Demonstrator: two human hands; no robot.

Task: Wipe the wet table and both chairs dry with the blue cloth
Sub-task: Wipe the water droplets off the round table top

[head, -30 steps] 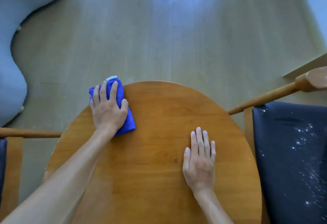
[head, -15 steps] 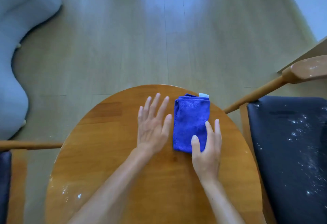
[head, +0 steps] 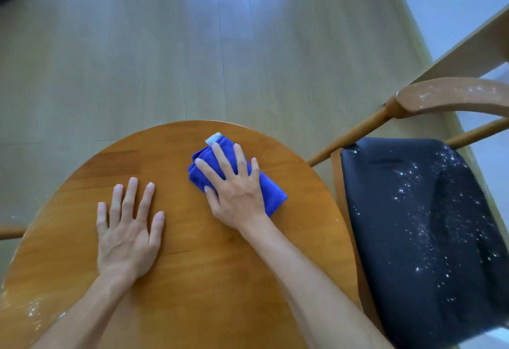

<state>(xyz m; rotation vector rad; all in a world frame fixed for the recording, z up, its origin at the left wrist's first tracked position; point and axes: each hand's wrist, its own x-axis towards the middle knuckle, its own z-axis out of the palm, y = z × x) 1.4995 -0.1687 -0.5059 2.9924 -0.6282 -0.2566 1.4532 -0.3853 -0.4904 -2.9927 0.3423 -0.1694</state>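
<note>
Cloth (head: 268, 191), folded and blue, lies on the far right part of the round table (head: 209, 288), its white tag pointing away from me. My right hand (head: 237, 191) presses down on it with fingers spread and nearly straight. My left hand (head: 128, 234) rests flat on bare wood, fingers straight and splayed. Droplets glisten at the table's near left edge (also across the dark seat of the chair (head: 424, 227) on my right, and on its wooden backrest).
</note>
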